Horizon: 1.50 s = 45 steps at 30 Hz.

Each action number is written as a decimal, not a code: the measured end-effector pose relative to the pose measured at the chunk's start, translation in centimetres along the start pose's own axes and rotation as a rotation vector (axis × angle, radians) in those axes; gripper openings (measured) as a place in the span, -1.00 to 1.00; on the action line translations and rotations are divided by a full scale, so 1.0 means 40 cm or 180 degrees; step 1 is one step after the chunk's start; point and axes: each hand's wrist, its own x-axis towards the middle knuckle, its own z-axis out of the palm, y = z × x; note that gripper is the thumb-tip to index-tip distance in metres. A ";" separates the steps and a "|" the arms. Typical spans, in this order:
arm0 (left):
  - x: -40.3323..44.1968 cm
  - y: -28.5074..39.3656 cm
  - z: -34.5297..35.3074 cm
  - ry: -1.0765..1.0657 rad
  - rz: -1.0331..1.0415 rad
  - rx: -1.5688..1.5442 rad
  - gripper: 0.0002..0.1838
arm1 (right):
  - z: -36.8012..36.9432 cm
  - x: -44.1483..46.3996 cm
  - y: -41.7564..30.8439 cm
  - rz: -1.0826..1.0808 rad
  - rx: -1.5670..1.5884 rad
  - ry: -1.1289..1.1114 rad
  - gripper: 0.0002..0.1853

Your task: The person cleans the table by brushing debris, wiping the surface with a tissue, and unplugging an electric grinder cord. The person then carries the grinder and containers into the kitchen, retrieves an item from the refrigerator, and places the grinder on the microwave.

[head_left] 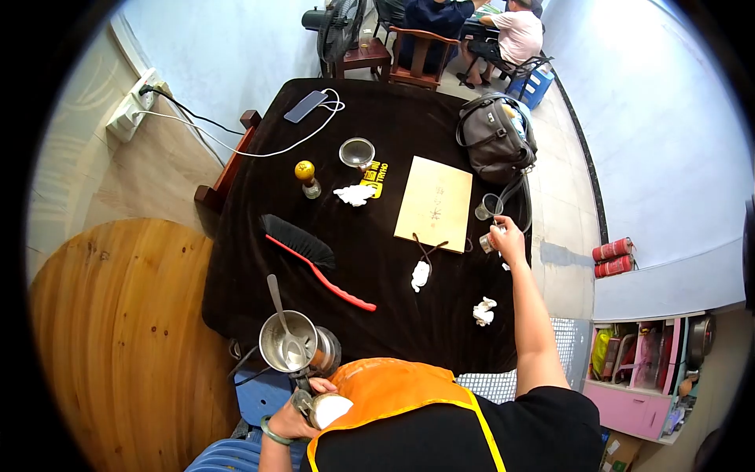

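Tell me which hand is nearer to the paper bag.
Right. The right hand is just right of the paper bag; the left hand is farther off, close to the body, by the metal pot.

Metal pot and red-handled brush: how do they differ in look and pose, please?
The metal pot is round and silver; the brush is long, with black bristles and a red handle. The pot holds a spoon, while the brush lies untouched on the dark cloth. The pot is close to the left hand; the brush lies farther from it. In the picture, both are left of the paper bag.
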 end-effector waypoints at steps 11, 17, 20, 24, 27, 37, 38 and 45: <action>-0.045 -0.023 0.032 -0.0148 -0.0037 0.0306 -0.25 | -0.005 -0.267 0.041 -0.1153 -0.0940 0.0425 -0.77; -0.055 -0.036 0.089 0.0159 0.0213 0.0143 -0.24 | 0.060 -0.285 0.060 -0.1261 -0.1435 0.0428 -0.67; -0.077 -0.045 0.108 0.0358 0.0295 0.0099 -0.22 | 0.002 -0.331 -0.004 -0.1606 -0.0972 0.0782 -0.64; -0.080 -0.058 0.130 0.0710 0.0544 0.0220 -0.21 | -0.023 -0.500 0.039 -0.1581 -0.0767 -0.0017 -0.75; -0.086 -0.069 0.149 0.0987 0.0711 0.0462 -0.22 | 0.015 -0.552 0.140 -0.1328 -0.0898 -0.0233 -0.76; -0.093 -0.072 0.186 0.1254 0.0889 0.0249 -0.15 | 0.307 -0.366 -0.117 -0.1908 -0.0105 0.0074 -0.75; -0.088 -0.069 0.191 0.1258 0.0914 0.0186 -0.14 | 0.339 -0.367 -0.124 -0.1964 -0.0344 0.0024 -0.74; -0.090 -0.089 0.233 0.1391 0.0868 0.0491 -0.19 | 0.326 -0.355 -0.125 -0.1811 -0.0246 0.0061 -0.67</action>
